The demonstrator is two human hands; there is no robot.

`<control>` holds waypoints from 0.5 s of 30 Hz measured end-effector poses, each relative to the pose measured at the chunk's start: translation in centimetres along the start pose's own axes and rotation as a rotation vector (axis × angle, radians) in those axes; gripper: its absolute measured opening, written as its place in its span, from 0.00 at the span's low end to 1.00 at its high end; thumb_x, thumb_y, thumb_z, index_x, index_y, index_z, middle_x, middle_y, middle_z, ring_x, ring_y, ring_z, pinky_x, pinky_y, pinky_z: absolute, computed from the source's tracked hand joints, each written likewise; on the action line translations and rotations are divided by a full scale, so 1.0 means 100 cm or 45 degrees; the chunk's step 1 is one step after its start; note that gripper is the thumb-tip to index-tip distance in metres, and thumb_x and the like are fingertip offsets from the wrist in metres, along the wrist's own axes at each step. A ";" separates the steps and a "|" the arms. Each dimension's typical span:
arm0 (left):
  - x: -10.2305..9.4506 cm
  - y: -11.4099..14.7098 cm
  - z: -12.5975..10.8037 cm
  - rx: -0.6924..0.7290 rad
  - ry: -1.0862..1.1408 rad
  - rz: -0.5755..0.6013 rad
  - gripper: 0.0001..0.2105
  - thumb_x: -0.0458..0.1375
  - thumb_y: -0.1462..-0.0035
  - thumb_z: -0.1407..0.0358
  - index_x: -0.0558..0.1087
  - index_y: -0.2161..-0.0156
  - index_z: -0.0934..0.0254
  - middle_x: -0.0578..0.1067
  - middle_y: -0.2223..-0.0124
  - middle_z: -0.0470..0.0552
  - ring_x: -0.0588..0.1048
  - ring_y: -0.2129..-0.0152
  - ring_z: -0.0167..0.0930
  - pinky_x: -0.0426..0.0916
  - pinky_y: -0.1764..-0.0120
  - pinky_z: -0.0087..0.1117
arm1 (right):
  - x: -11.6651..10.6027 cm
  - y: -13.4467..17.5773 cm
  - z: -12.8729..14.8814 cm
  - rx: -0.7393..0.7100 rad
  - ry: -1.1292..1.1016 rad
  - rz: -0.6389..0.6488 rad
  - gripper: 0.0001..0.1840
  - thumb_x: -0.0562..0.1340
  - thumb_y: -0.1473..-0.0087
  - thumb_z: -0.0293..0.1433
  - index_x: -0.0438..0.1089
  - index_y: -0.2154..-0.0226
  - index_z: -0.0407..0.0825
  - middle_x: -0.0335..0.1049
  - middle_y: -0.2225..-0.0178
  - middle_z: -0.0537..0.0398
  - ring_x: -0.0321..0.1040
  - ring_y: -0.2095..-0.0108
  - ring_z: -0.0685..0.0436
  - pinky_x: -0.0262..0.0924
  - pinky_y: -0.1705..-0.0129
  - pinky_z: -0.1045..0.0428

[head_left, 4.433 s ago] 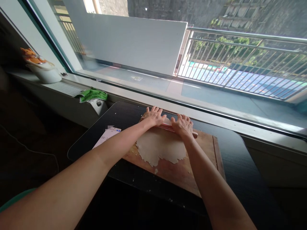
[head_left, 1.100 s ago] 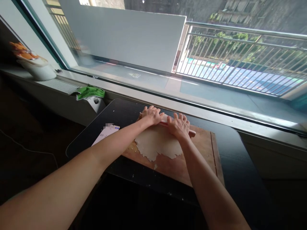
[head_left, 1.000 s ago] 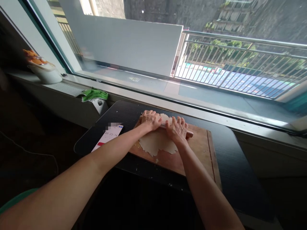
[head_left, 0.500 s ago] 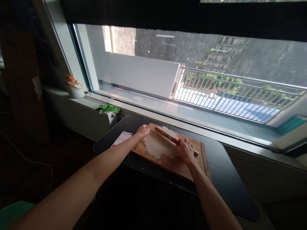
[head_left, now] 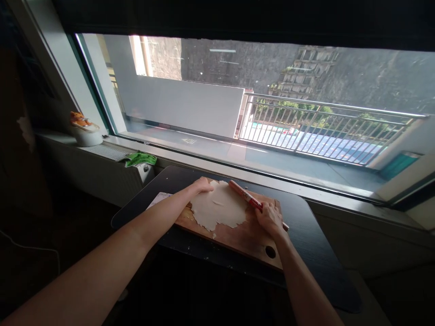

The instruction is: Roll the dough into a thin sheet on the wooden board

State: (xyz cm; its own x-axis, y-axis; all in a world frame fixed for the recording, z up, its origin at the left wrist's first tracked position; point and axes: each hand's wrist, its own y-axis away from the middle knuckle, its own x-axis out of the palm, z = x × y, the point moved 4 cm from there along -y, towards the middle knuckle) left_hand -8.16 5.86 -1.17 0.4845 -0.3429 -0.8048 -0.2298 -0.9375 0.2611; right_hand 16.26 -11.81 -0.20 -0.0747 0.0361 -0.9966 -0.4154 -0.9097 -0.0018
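Note:
A thin, ragged-edged sheet of dough (head_left: 220, 210) lies on a wooden cutting board (head_left: 244, 242), with a small wrinkle near its middle. My left hand (head_left: 203, 184) is closed at the dough's far left edge, its thumb over the dough; the fingertips are hidden. A rolling pin (head_left: 245, 194) with a red patterned middle lies slantwise along the dough's right side. My right hand (head_left: 270, 218) is wrapped round the pin near its close end, which sticks out past the hand.
The board sits on a dark table (head_left: 316, 253) below a window. A phone (head_left: 158, 199) lies left of the board, partly behind my left forearm. On the radiator are a green cloth (head_left: 141, 158) and a white pot with an orange figure (head_left: 86, 131). The board has a round hole (head_left: 270, 251).
The rolling pin has moved right across the dough with my right hand, baring more of the sheet. My left hand's thumb now reaches over the dough. The view has swung slightly right.

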 end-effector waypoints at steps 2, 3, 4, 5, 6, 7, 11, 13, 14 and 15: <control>0.000 0.001 0.001 -0.070 0.041 0.012 0.18 0.66 0.54 0.59 0.77 0.59 0.69 0.81 0.60 0.60 0.80 0.62 0.44 0.71 0.71 0.28 | 0.000 -0.004 -0.002 0.021 -0.026 0.024 0.23 0.52 0.37 0.37 0.68 0.45 0.43 0.68 0.45 0.40 0.64 0.45 0.35 0.56 0.46 0.45; 0.000 0.003 0.003 -0.112 0.066 0.017 0.17 0.66 0.54 0.59 0.77 0.60 0.69 0.81 0.62 0.59 0.81 0.64 0.42 0.70 0.72 0.27 | 0.000 -0.005 -0.004 0.029 -0.036 0.029 0.23 0.52 0.37 0.37 0.68 0.45 0.43 0.68 0.45 0.40 0.64 0.45 0.34 0.57 0.46 0.45; 0.000 0.004 0.004 -0.142 0.092 0.020 0.17 0.67 0.53 0.59 0.76 0.60 0.68 0.80 0.64 0.57 0.81 0.66 0.41 0.70 0.74 0.27 | 0.000 -0.006 -0.004 0.035 -0.043 0.030 0.23 0.52 0.37 0.37 0.69 0.45 0.43 0.68 0.45 0.39 0.64 0.45 0.34 0.57 0.46 0.45; -0.001 0.006 0.005 -0.169 0.117 0.023 0.17 0.67 0.53 0.59 0.76 0.61 0.68 0.80 0.66 0.56 0.81 0.68 0.40 0.69 0.75 0.27 | 0.001 -0.008 -0.005 0.038 -0.048 0.027 0.23 0.52 0.37 0.37 0.69 0.46 0.43 0.68 0.45 0.38 0.64 0.45 0.34 0.58 0.47 0.45; -0.001 0.008 0.006 -0.192 0.140 0.030 0.16 0.68 0.54 0.60 0.75 0.61 0.68 0.80 0.67 0.55 0.80 0.69 0.39 0.69 0.75 0.26 | 0.001 -0.008 -0.006 0.037 -0.052 0.021 0.23 0.53 0.37 0.37 0.69 0.46 0.42 0.68 0.46 0.38 0.65 0.46 0.34 0.58 0.48 0.44; -0.002 0.010 0.007 -0.210 0.163 0.045 0.15 0.68 0.54 0.62 0.75 0.62 0.68 0.79 0.69 0.54 0.80 0.70 0.38 0.69 0.76 0.26 | 0.001 -0.009 -0.006 0.034 -0.057 0.014 0.23 0.53 0.38 0.37 0.69 0.46 0.42 0.69 0.46 0.37 0.65 0.46 0.34 0.58 0.48 0.44; 0.003 0.023 0.005 -0.231 0.280 0.182 0.06 0.65 0.50 0.68 0.74 0.68 0.66 0.76 0.76 0.50 0.79 0.75 0.35 0.71 0.75 0.27 | 0.002 -0.010 -0.006 0.029 -0.072 0.006 0.22 0.53 0.38 0.36 0.70 0.48 0.42 0.70 0.47 0.38 0.65 0.46 0.34 0.58 0.48 0.45; 0.008 0.033 0.006 -0.217 0.347 0.243 0.03 0.63 0.48 0.69 0.73 0.69 0.66 0.76 0.76 0.49 0.79 0.75 0.33 0.72 0.74 0.27 | 0.002 -0.010 -0.005 0.036 -0.070 0.009 0.22 0.53 0.38 0.37 0.70 0.48 0.42 0.70 0.47 0.38 0.65 0.46 0.34 0.58 0.48 0.45; 0.010 0.039 0.009 -0.209 0.379 0.265 0.02 0.62 0.48 0.69 0.73 0.69 0.65 0.77 0.76 0.49 0.79 0.75 0.33 0.73 0.74 0.27 | 0.001 -0.009 -0.005 0.038 -0.065 0.009 0.23 0.53 0.38 0.37 0.70 0.48 0.42 0.70 0.47 0.37 0.65 0.46 0.34 0.58 0.48 0.45; 0.012 0.045 0.013 -0.197 0.411 0.281 0.01 0.61 0.47 0.69 0.73 0.68 0.65 0.77 0.75 0.49 0.79 0.75 0.33 0.73 0.73 0.27 | 0.000 -0.008 -0.004 0.035 -0.061 0.004 0.23 0.53 0.38 0.37 0.70 0.48 0.41 0.70 0.47 0.37 0.65 0.46 0.34 0.58 0.48 0.45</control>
State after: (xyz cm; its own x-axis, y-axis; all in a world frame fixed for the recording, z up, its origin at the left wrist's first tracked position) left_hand -9.69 1.32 -1.61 0.6831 -0.5144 -0.5184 -0.2405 -0.8287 0.5054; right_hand 16.98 -11.24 -0.28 -0.1187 0.0537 -0.9915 -0.4401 -0.8980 0.0040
